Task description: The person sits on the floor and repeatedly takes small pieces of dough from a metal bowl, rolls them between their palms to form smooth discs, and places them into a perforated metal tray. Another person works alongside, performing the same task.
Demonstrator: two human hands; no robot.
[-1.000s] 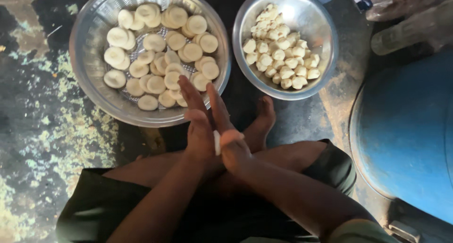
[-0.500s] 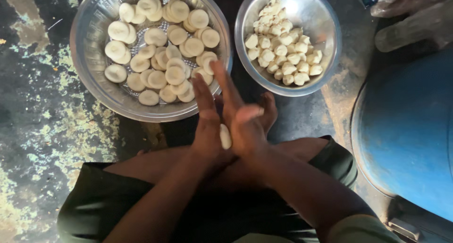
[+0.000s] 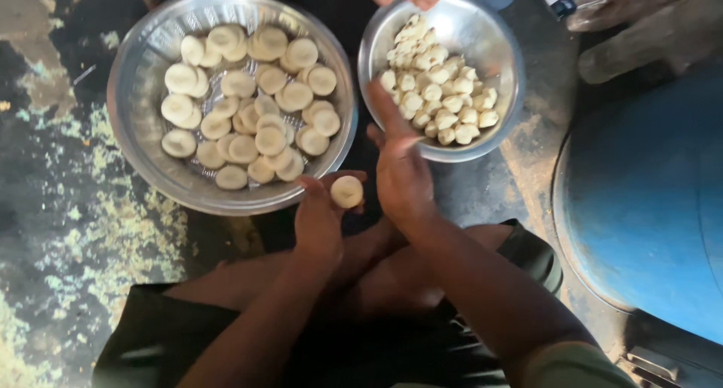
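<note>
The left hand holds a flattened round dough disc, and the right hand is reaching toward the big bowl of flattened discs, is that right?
Not quite. In the head view the right hand reaches toward the smaller steel bowl of small dough lumps. The left hand does hold the flattened round dough disc.

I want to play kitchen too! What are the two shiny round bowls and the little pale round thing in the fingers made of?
The two shiny round bowls, the large one and the small one, look like polished metal, probably steel: grey, with bright reflections. The little pale round disc held by the left hand seems soft dough: matte, cream, smooth.
</note>
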